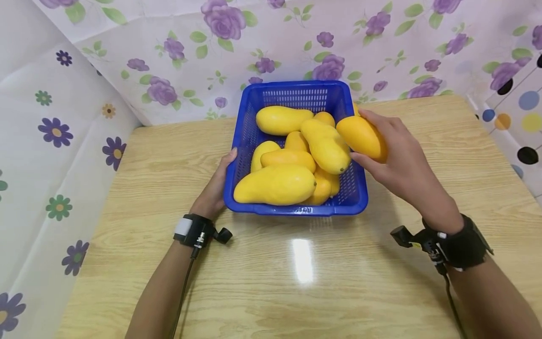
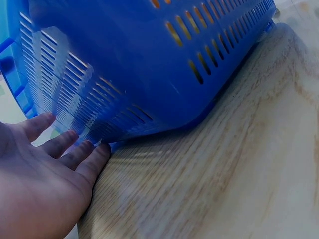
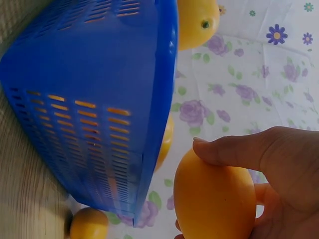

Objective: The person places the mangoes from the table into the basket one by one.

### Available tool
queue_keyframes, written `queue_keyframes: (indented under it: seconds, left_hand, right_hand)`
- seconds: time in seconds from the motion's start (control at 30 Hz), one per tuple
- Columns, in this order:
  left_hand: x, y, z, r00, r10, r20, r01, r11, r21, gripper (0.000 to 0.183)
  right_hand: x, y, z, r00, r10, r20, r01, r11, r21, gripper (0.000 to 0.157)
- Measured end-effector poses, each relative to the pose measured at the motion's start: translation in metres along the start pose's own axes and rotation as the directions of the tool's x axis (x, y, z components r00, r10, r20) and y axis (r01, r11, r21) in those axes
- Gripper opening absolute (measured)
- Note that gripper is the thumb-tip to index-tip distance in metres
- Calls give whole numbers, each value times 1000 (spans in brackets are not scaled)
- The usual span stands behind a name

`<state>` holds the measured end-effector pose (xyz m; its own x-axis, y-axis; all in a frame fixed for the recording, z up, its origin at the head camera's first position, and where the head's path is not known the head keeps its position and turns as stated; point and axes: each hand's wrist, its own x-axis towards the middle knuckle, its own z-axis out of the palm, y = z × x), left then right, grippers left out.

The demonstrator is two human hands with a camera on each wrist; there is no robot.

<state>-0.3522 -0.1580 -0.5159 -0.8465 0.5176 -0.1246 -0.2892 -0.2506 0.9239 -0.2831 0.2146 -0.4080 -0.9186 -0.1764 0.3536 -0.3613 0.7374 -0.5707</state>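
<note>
A blue plastic basket stands on the table, holding several yellow mangoes, among them a long pale one at the front. My left hand is at its left side, thumb at the rim. In the left wrist view the fingers stretch out against the slotted outer wall. My right hand grips an orange-yellow mango at the basket's right rim. The right wrist view shows the thumb laid across this mango, just outside the rim; the other fingers are mostly hidden behind it.
Another mango lies outside the basket by its far right corner, partly hidden from the head view. The wood-grain table meets a flower-patterned cloth at the back. More patterned sheets hang at left and right. Each wrist wears a strapped camera with a cable.
</note>
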Motion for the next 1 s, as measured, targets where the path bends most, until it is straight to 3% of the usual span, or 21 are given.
queue_keyframes:
  seconds: [0.5,1.0]
  left_hand:
    - [-4,1,4,1000,1,-21,0,1000,28,74]
    - [-2,1,4,1000,-6,-14,5,1000,-10,74]
  right_hand:
    - [7,-9,17,1000,0,16,-1,999,41,75]
    - [6,-14,22,1000,-18,13,17,999,31,75]
